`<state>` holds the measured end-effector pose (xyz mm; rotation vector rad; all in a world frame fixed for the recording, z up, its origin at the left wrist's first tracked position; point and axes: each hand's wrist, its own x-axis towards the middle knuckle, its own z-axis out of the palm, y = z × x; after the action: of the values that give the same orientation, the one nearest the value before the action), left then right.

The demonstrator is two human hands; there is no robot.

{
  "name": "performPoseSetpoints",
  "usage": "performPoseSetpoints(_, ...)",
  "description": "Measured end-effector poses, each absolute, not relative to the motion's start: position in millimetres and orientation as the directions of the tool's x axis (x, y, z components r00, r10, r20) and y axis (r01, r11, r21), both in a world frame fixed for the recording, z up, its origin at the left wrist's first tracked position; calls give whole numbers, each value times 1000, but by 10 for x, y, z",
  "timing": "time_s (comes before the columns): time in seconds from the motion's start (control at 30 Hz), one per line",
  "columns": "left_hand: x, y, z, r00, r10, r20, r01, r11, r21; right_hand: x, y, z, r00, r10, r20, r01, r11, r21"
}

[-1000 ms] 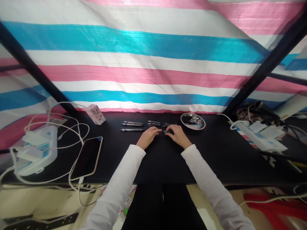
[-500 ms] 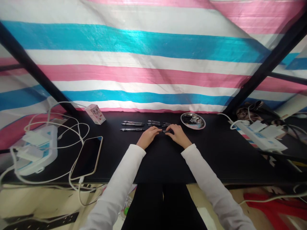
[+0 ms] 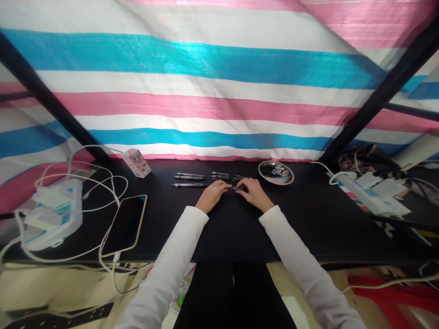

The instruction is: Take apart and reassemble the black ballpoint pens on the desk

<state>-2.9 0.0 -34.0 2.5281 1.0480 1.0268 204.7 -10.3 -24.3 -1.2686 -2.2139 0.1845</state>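
Between my two hands lies a short dark pen part [image 3: 236, 188], small and partly covered by fingers. My left hand [image 3: 211, 195] pinches near its left end, fingers pressed together. On its right end my right hand [image 3: 255, 194] is closed with thumb and fingertips. Just beyond the hands rest clear and black pen pieces [image 3: 220, 176], and a few more dark pieces [image 3: 238, 177] partly behind the right fingers. Left of them, whole pens [image 3: 190, 177] lie side by side, with a single pen [image 3: 189, 185] nearer me.
A round metal bowl [image 3: 290, 181] holding black pen parts stands right of my right hand. On the left are a small pink box [image 3: 136, 163], a phone [image 3: 125, 225] on a cable and a power strip [image 3: 56, 214]. Another power strip [image 3: 377, 194] sits far right on the black table [image 3: 233, 233].
The dark pen part between my fingers has turned slightly and shows a little more. Both hands stay in almost the same place; the other pens and the bowl have not moved.
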Motion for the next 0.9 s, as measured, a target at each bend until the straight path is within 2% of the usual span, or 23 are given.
performPoseSetpoints(0.27, -14, -10, -335, 499, 652, 570, 492, -755, 433, 2015, -109, -261, -404, 830, 384, 780, 532, -329)
performPoseSetpoints(0.47, -16, -11, -338, 492, 670, 557, 515, -739, 434, 2023, -118, -227, -375, 840, 392, 755, 522, -396)
performPoseSetpoints(0.67, -13, -11, -335, 486, 663, 570, 503, -745, 439, 2019, -122, -222, -383, 825, 415, 752, 539, -378)
performPoseSetpoints(0.9, -10, -26, -323, 500, 659, 562, 482, -751, 452, 2009, -131, -234, -400, 838, 371, 770, 527, -361)
